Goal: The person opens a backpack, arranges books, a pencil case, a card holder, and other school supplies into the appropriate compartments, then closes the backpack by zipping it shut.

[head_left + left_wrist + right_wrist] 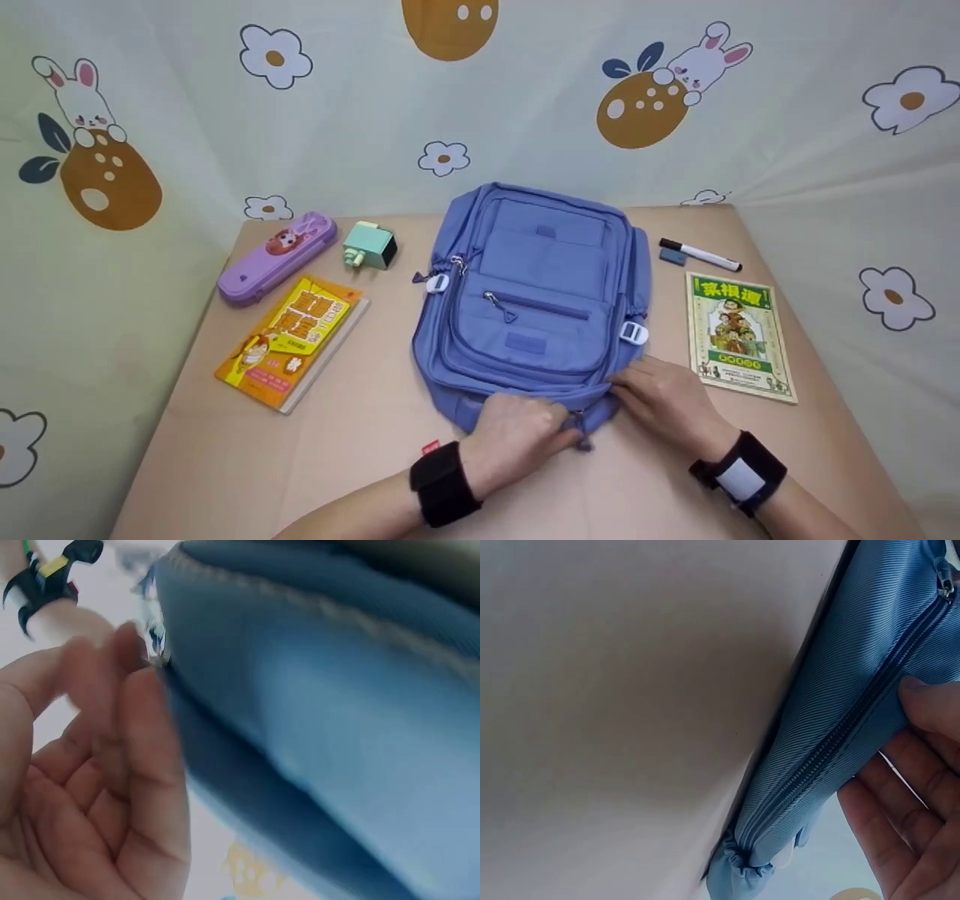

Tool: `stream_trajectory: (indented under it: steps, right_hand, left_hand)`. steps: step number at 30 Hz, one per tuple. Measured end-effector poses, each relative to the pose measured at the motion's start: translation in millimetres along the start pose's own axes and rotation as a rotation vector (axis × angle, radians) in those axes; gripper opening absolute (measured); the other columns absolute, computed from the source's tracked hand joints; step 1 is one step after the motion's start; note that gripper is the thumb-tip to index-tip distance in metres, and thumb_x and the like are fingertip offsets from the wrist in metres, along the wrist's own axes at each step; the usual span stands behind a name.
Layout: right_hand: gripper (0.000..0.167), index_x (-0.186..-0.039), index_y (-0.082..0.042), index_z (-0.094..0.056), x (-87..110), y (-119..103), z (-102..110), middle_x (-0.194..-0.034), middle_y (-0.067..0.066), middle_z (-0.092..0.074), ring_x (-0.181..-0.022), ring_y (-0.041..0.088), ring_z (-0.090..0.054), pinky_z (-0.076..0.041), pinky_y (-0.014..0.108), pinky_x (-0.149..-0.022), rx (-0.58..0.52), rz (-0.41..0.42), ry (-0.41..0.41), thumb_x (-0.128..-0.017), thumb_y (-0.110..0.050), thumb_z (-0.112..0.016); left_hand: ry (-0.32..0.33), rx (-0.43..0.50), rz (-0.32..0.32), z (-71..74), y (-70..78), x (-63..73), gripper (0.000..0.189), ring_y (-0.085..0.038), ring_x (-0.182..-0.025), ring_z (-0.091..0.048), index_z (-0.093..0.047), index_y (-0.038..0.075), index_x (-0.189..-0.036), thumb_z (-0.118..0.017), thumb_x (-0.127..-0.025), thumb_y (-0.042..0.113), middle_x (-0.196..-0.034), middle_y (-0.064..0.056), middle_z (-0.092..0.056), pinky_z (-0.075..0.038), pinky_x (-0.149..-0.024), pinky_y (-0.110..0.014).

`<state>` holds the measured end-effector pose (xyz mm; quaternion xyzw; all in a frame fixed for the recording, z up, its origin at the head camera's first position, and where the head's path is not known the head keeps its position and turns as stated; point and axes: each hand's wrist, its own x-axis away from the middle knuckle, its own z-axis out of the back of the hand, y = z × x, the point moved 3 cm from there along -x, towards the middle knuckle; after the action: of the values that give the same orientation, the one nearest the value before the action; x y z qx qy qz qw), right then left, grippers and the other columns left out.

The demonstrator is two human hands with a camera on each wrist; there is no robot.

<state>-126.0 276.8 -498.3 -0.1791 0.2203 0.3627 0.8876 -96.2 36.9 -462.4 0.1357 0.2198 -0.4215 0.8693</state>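
A blue backpack (551, 262) lies front side up on the table, its lower end toward me. My left hand (521, 435) is at that lower end, fingers curled, pinching a zipper pull (583, 444). The left wrist view shows the thumb and fingertips, blurred, beside the metal zipper slider (159, 652). With my right hand (667, 397) I grip the backpack's lower right corner. In the right wrist view its thumb presses the blue fabric beside a closed zipper (840, 735), with the other fingers behind the cloth.
On the left are a purple pencil case (277, 259), a mint-green small device (370, 245) and an orange-yellow book (292, 341). On the right lie a marker (701, 255), a blue eraser (673, 257) and a green-and-cream booklet (739, 337). Patterned cloth hangs behind.
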Motion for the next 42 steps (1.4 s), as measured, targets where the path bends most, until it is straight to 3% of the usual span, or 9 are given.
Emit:
stream_trajectory:
  steps: [5, 9, 13, 17, 20, 24, 29, 35, 42]
  right_hand:
    - [0.022, -0.105, -0.016, -0.077, -0.8, -1, 2, -0.102, 0.002, -0.076, -0.091, 0.018, -0.072, -0.059, 0.035, -0.074, 0.000, -0.013, -0.006, -0.083, -0.012, -0.081]
    - [0.024, -0.104, -0.015, -0.077, -1.1, -1, 3, -0.101, 0.002, -0.076, -0.090, 0.019, -0.072, -0.059, 0.035, -0.073, -0.010, -0.010, 0.015, -0.081, -0.010, -0.082]
    - [0.023, -0.101, -0.014, -0.077, 0.1, -2, 3, -0.099, 0.002, -0.076, -0.087, 0.018, -0.071, -0.059, 0.035, -0.072, -0.016, -0.021, 0.020, -0.079, -0.008, -0.084]
    - [0.025, -0.103, -0.013, -0.076, 1.1, -5, 4, -0.100, 0.000, -0.076, -0.089, 0.016, -0.069, -0.058, 0.034, -0.075, -0.030, -0.036, 0.018, -0.080, -0.009, -0.084]
    - [0.023, -0.104, -0.013, -0.076, 0.6, -11, 9, -0.100, -0.002, -0.074, -0.089, 0.014, -0.067, -0.056, 0.031, -0.075, -0.037, -0.027, 0.073, -0.082, -0.013, -0.081]
    - [0.014, -0.094, -0.016, -0.074, -0.2, -29, 13, -0.089, -0.007, -0.069, -0.078, 0.010, -0.062, -0.053, 0.026, -0.065, -0.037, 0.003, 0.168, -0.082, -0.019, -0.079]
    - [0.018, -0.083, -0.019, -0.069, 3.5, -54, -1, -0.078, -0.010, -0.064, -0.064, 0.007, -0.057, -0.047, 0.023, -0.052, 0.051, -0.007, 0.071, -0.078, -0.028, -0.085]
    - [0.034, -0.076, -0.019, -0.061, 3.7, -65, -15, -0.071, -0.008, -0.054, -0.059, 0.012, -0.052, -0.042, 0.029, -0.046, 0.217, -0.123, -0.044, -0.075, -0.038, -0.088]
    - [0.026, -0.079, -0.019, -0.061, -0.4, -67, -19, -0.072, -0.008, -0.058, -0.061, 0.011, -0.057, -0.047, 0.030, -0.050, 0.108, -0.137, -0.102, -0.077, -0.020, -0.087]
  left_hand:
    - [0.037, 0.078, 0.014, 15.5, -23.1, 5.2, 0.019, -0.010, -0.070, -0.059, -0.071, 0.019, -0.092, -0.081, -0.087, 0.033, -0.082, 0.008, -0.062, -0.048, -0.057, -0.025]
    - [-0.057, 0.088, 0.075, 9.6, -39.7, 9.1, 0.031, -0.016, -0.088, -0.062, -0.073, 0.016, -0.109, -0.082, -0.087, 0.035, -0.098, 0.004, -0.066, -0.053, -0.072, -0.032]
    - [-0.134, 0.092, 0.091, -0.5, -46.0, 11.2, 0.024, -0.017, -0.091, -0.062, -0.076, 0.017, -0.108, -0.080, -0.088, 0.031, -0.100, 0.003, -0.068, -0.054, -0.072, -0.032]
    - [-0.137, 0.073, 0.076, -4.7, -46.9, 11.0, 0.018, -0.016, -0.089, -0.063, -0.077, 0.020, -0.107, -0.080, -0.089, 0.025, -0.097, 0.004, -0.068, -0.054, -0.065, -0.031]
    - [-0.137, 0.054, 0.072, -6.6, -47.5, 11.2, 0.013, -0.015, -0.083, -0.064, -0.078, 0.021, -0.102, -0.079, -0.089, 0.023, -0.092, 0.005, -0.068, -0.053, -0.059, -0.030]
    - [-0.141, 0.029, 0.086, -7.7, -49.0, 9.7, 0.005, -0.014, -0.076, -0.064, -0.076, 0.019, -0.092, -0.078, -0.089, 0.023, -0.086, 0.006, -0.068, -0.052, -0.055, -0.029]
    - [-0.123, 0.000, 0.098, -7.9, -50.3, 7.6, 0.005, -0.014, -0.069, -0.063, -0.073, 0.017, -0.086, -0.076, -0.090, 0.019, -0.082, 0.005, -0.068, -0.051, -0.051, -0.029]
    - [-0.122, 0.004, 0.112, -8.2, -50.0, 6.1, 0.003, -0.014, -0.067, -0.063, -0.073, 0.016, -0.087, -0.076, -0.087, 0.016, -0.083, 0.004, -0.068, -0.051, -0.050, -0.028]
    - [-0.151, 0.021, 0.125, -9.0, -48.5, 6.0, 0.004, -0.015, -0.068, -0.064, -0.072, 0.015, -0.087, -0.076, -0.087, 0.015, -0.084, 0.003, -0.068, -0.052, -0.051, -0.029]
